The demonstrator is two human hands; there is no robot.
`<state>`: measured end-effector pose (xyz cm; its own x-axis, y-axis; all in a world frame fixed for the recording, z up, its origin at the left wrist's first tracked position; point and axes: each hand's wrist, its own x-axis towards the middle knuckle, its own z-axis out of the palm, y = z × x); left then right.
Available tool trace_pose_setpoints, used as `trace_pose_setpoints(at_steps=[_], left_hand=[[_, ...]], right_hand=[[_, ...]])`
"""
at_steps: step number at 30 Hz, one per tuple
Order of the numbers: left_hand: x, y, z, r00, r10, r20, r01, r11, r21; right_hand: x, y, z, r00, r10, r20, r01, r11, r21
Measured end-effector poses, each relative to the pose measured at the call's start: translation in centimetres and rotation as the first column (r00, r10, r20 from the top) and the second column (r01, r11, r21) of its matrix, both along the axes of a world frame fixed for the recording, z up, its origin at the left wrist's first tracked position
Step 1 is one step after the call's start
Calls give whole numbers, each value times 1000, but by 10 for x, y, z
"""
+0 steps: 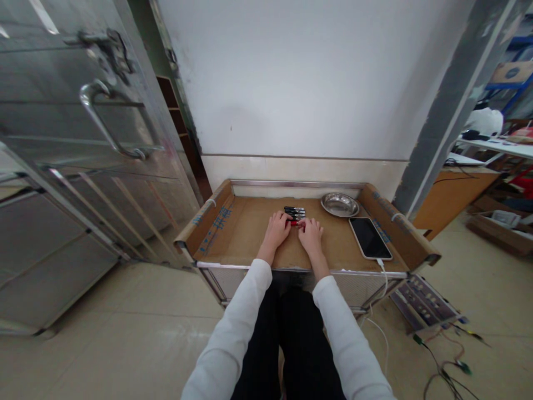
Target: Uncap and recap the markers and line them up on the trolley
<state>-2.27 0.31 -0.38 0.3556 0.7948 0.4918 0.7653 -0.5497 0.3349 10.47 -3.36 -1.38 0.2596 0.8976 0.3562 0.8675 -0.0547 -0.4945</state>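
Observation:
My left hand point(277, 232) and my right hand point(310, 234) are close together on the cardboard-lined top of a small cart. Between their fingertips lies a small red stick-like piece point(294, 223), each hand closed at one end of it. Its exact kind is too small to make out, and the fingers cover its ends. Just beyond it, several short black sticks point(295, 211) with pale markings lie side by side in a row.
A round steel dish point(340, 205) stands at the back right of the cart. A phone point(370, 238) with a white cable point(383, 273) lies at the right. Raised cardboard sides point(400, 226) edge the top. An electrical box point(428, 304) with loose wires sits on the floor.

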Motion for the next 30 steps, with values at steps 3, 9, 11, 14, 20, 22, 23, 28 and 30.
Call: trace_pose_setpoints(at_steps=[3, 9, 11, 14, 20, 22, 23, 28, 30], left_hand=[[-1, 0, -2, 998, -54, -11, 54, 999, -4], [-2, 1, -4, 992, -125, -19, 124, 992, -28], [-2, 1, -4, 994, -110, -11, 109, 994, -27], [-2, 0, -3, 998, -67, -6, 67, 998, -21], [-1, -2, -2, 1000, 12, -25, -13, 1000, -13], [-1, -2, -2, 1000, 21, -22, -21, 1000, -17], [-1, -3, -1, 1000, 23, -19, -23, 1000, -21], [-2, -4, 1, 1000, 25, -13, -26, 999, -26], [-2, -5, 3, 1000, 16, -6, -16, 1000, -22]], right_hand=[[1, 1, -1, 999, 34, 3, -34, 999, 24], [2, 1, -1, 997, 81, -1, -80, 995, 52], [1, 0, 0, 996, 86, 0, -85, 995, 54], [1, 0, 1, 998, 68, 1, -68, 996, 56], [0, 1, 0, 997, -73, -13, 73, 997, 39], [0, 1, -1, 991, -133, -12, 133, 990, 38], [0, 2, -2, 988, -153, -9, 153, 987, 40], [-1, 3, -4, 985, -175, -2, 174, 982, 75], [-1, 4, -4, 985, -173, -21, 174, 981, 83]])
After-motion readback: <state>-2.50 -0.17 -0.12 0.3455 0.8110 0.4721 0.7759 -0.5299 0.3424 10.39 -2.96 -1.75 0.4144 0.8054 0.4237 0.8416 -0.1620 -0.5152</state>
